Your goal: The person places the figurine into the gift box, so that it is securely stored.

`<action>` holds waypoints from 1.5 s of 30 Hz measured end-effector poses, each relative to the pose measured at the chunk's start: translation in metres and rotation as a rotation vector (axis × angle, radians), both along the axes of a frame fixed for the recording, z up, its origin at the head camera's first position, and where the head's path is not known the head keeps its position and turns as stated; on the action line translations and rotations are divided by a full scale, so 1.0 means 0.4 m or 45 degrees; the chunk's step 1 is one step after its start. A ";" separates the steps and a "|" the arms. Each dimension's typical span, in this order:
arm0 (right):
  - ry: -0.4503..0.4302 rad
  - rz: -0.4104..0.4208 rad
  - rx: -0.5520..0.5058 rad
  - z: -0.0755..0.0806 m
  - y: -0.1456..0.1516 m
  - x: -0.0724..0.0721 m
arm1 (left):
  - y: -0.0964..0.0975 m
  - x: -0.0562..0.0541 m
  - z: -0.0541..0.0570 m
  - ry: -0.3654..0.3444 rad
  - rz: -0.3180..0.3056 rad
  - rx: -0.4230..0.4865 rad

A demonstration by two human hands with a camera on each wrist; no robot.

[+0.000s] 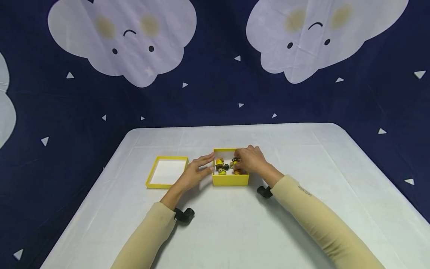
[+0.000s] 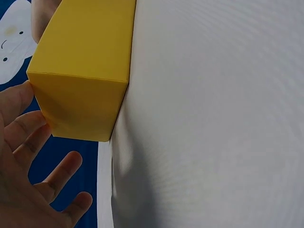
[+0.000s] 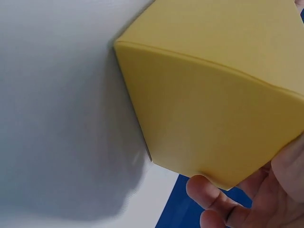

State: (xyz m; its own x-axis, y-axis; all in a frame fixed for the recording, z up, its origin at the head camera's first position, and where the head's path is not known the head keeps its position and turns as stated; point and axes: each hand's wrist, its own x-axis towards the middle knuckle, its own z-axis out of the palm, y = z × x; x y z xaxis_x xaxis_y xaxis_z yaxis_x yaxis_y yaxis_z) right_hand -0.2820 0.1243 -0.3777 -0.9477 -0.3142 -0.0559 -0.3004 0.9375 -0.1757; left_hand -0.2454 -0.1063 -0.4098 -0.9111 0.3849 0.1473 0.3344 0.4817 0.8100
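Observation:
A yellow box [image 1: 230,181] stands on the white table, its top uncovered and its inside white. Several small yellow-and-dark toy figures [image 1: 220,164] lie in it. My left hand [image 1: 195,173] is at the box's left side, fingers extended and fingertips touching its wall; the left wrist view shows those fingers [image 2: 28,130] spread. Over the right wall reaches my right hand [image 1: 252,160], thumb and forefinger inside the box, pinching a toy figure [image 1: 234,163]. In the right wrist view the box wall hides that grip, and other fingers [image 3: 204,191] stay outside, curled.
A yellow-rimmed, white-lined box lid [image 1: 163,186] lies inside-up to the left of the box. The white cloth-covered table [image 1: 221,224] ends at a dark blue curtain [image 1: 215,97] with clouds. Black wrist cameras [image 1: 184,215] stick out beside both sleeves.

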 end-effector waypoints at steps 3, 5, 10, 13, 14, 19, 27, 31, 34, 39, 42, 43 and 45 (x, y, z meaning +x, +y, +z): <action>0.021 0.001 -0.036 0.002 0.003 0.005 | -0.001 0.002 -0.002 0.014 0.004 0.006; 0.043 0.004 -0.067 0.005 0.006 0.009 | -0.001 0.002 -0.004 0.041 -0.002 0.012; 0.072 -0.003 -0.160 0.014 0.017 0.017 | -0.006 0.003 0.000 0.084 0.035 0.022; 0.068 -0.021 -0.204 0.022 0.021 0.026 | -0.013 0.008 0.008 0.065 0.099 0.014; 0.069 -0.026 -0.217 0.025 0.021 0.029 | -0.016 0.010 0.011 0.060 0.116 0.012; 0.079 -0.025 -0.286 0.034 0.018 0.052 | -0.039 0.025 0.029 0.048 0.162 -0.016; 0.091 0.011 -0.388 0.045 -0.012 0.093 | -0.094 0.055 0.062 0.008 0.173 -0.003; 0.137 0.086 -0.437 0.044 -0.037 0.113 | -0.125 0.070 0.072 -0.007 0.190 0.006; 0.169 0.148 -0.463 0.041 -0.059 0.127 | -0.143 0.078 0.075 -0.006 0.204 -0.007; 0.235 0.218 -0.438 0.031 -0.101 0.145 | -0.175 0.086 0.075 0.034 0.219 -0.027; 0.265 0.245 -0.415 0.027 -0.126 0.154 | -0.200 0.089 0.080 0.057 0.231 -0.024; 0.271 0.253 -0.411 0.026 -0.135 0.157 | -0.210 0.090 0.082 0.061 0.236 -0.023; 0.285 0.276 -0.399 0.024 -0.151 0.161 | -0.230 0.093 0.088 0.056 0.254 -0.040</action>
State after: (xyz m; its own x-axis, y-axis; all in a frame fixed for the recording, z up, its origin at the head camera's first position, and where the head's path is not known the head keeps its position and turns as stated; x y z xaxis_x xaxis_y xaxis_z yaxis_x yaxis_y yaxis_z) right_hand -0.2176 0.0638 -0.3680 -0.8359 -0.4763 0.2729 -0.5474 0.7604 -0.3495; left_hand -0.2081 -0.1982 -0.3748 -0.9628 0.2021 0.1795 0.2644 0.5666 0.7804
